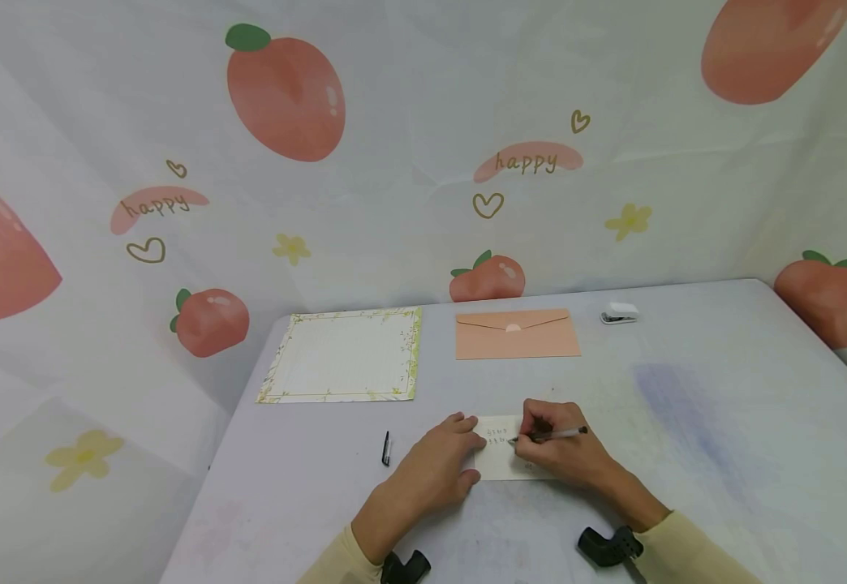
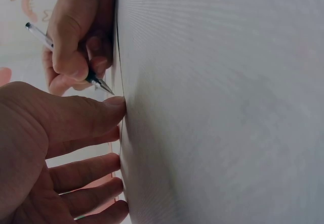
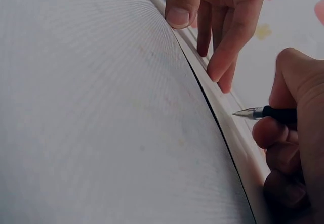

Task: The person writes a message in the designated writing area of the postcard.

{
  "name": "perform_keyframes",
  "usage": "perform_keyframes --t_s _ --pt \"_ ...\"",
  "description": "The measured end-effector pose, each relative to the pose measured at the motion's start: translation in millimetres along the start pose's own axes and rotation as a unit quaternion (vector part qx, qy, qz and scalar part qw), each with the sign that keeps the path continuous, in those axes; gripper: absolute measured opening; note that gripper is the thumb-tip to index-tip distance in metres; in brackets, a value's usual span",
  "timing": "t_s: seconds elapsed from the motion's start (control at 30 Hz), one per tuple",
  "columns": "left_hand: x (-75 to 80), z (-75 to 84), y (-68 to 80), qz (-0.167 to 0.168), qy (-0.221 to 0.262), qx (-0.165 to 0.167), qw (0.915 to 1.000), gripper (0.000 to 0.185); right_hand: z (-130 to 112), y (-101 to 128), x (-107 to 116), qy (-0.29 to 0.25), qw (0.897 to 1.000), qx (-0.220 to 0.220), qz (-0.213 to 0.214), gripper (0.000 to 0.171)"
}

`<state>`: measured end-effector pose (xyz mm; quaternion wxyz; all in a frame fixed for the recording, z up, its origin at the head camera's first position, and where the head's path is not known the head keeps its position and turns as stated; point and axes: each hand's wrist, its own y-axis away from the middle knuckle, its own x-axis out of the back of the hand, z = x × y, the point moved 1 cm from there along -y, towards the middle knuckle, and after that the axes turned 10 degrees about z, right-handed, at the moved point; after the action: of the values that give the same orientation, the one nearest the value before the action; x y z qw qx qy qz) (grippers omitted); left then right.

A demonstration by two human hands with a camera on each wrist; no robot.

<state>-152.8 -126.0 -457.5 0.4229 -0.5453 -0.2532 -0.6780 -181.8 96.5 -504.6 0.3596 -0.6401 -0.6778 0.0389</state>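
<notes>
In the head view a small cream card [image 1: 500, 466] lies on the table with short lines of handwriting near its top. My right hand [image 1: 565, 446] pinches a pen [image 1: 562, 434] with a clear barrel and dark grip; its tip is at the written lines. In the right wrist view the metal pen tip [image 3: 244, 113] is at the card's surface. My left hand [image 1: 438, 466] rests at the card's left edge, thumb and fingers spread and pressing on it. The left wrist view shows that thumb [image 2: 96, 114] on the edge. The right hand hides the card's right part.
A black pen cap [image 1: 386, 448] lies left of the left hand. Farther back on the table [image 1: 686, 503] are a flower-bordered sheet of paper [image 1: 343, 357], a peach-coloured envelope [image 1: 517, 334] and a small white stapler [image 1: 619, 313]. A fruit-printed curtain [image 1: 394, 203] hangs behind.
</notes>
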Motion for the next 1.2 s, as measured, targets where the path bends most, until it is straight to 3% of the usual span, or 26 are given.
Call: perform_keyframes --t_s 0.67,1.2 --pt "0.5 0.6 0.1 -0.004 0.004 0.005 1.0000 0.040 -3.6 0.1 1.4 0.014 1.000 -0.023 0.010 0.034" --pt "-1.1 -1.1 -1.0 -0.001 0.003 0.003 1.0000 0.040 -3.4 -1.1 1.9 0.014 1.000 -0.013 -0.001 0.032"
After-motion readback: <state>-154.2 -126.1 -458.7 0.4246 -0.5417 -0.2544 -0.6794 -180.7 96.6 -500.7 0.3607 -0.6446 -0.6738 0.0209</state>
